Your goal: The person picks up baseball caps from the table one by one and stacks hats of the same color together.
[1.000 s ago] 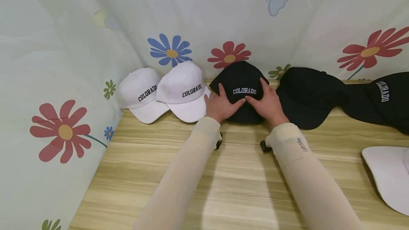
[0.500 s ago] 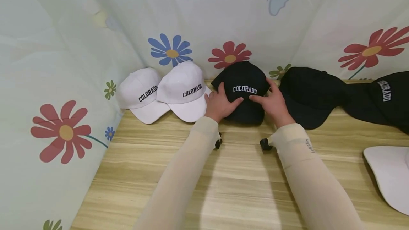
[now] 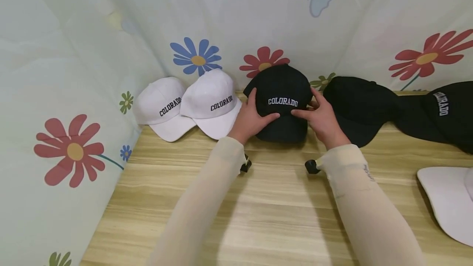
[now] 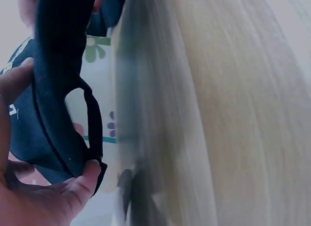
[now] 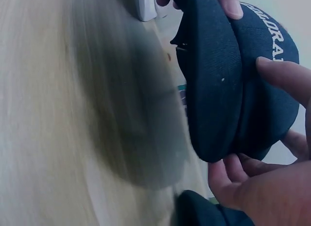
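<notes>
A black baseball cap (image 3: 284,83) with white COLORADO lettering faces me in the head view, brim toward me. My left hand (image 3: 252,120) grips its left side, thumb on the front near the brim. On the other side my right hand (image 3: 326,121) holds it the same way, fingers curled round the edge. Both wrist views show the cap (image 5: 214,80) raised off the wooden table (image 5: 43,138). From below, its back strap (image 4: 95,119) and opening are visible in the left wrist view.
Two white COLORADO caps (image 3: 212,95) overlap on the left along the flowered cloth wall (image 3: 229,11). Right of my hands lie a black cap (image 3: 362,102) and another lettered black cap (image 3: 448,110). A pale cap (image 3: 445,200) is cut off at the right edge.
The held cap has risen slightly and turned more upright, its brim swinging into fuller view. My hands have moved apart, from its front to its two sides. The other caps stay put.
</notes>
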`<action>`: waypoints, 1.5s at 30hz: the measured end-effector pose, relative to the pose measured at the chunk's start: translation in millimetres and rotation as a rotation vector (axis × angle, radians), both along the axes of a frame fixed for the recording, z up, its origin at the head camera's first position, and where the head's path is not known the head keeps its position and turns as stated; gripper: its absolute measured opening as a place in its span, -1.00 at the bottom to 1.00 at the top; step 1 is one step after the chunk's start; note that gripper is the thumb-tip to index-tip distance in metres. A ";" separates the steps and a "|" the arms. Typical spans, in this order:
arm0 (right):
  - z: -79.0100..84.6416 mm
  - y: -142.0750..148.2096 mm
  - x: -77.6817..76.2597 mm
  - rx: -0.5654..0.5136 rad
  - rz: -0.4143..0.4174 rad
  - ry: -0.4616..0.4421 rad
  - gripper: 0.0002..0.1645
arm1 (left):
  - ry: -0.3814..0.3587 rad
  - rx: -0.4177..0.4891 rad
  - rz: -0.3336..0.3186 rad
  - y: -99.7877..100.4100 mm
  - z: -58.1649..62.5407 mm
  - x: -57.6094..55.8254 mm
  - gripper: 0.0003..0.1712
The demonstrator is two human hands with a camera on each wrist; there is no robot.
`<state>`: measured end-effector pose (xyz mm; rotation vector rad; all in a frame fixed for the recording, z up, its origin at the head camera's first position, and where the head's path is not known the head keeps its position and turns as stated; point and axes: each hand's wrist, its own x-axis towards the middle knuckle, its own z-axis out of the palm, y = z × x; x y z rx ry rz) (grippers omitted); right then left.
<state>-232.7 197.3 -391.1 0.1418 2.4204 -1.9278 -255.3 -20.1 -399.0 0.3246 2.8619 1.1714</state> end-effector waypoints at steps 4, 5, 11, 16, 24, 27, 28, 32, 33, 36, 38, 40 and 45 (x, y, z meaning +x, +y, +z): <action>6.9 3.7 8.4 0.115 0.045 0.020 0.19 | 0.012 0.002 -0.012 -7.1 5.4 6.2 0.25; 8.4 4.4 10.7 0.160 0.051 0.027 0.20 | 0.013 -0.002 -0.012 -8.6 7.3 8.2 0.24; 16.9 6.2 26.0 0.335 0.074 0.068 0.21 | 0.005 -0.040 -0.022 -15.9 18.0 21.8 0.22; 25.5 4.0 41.9 0.413 0.075 0.080 0.22 | -0.010 -0.057 -0.023 -22.1 25.6 36.9 0.23; 31.8 -2.2 74.6 0.503 0.083 0.134 0.26 | -0.011 -0.092 -0.035 -35.7 36.1 67.0 0.22; 32.2 -5.0 85.4 0.487 0.093 0.145 0.26 | 0.003 -0.108 -0.041 -39.8 39.0 77.0 0.22; 32.1 -5.7 88.9 0.482 0.092 0.151 0.26 | 0.008 -0.113 -0.042 -41.1 39.8 80.3 0.22; 29.5 -10.0 101.9 0.472 0.092 0.185 0.23 | 0.006 -0.121 -0.042 -47.4 43.0 95.3 0.21; 28.4 -11.5 105.1 0.476 0.092 0.196 0.22 | 0.001 -0.121 -0.040 -49.4 43.7 99.4 0.21; 25.0 -17.9 115.0 0.478 0.098 0.224 0.19 | -0.007 -0.133 -0.038 -56.5 45.2 112.1 0.21; 22.4 -23.4 121.5 0.478 0.108 0.238 0.18 | -0.010 -0.150 -0.032 -62.2 45.9 121.1 0.21; 20.6 -29.3 128.1 0.475 0.118 0.245 0.17 | -0.013 -0.166 -0.028 -68.0 45.9 129.6 0.20; 16.1 -42.7 144.1 0.468 0.139 0.241 0.15 | -0.021 -0.168 -0.030 -80.8 43.2 148.7 0.19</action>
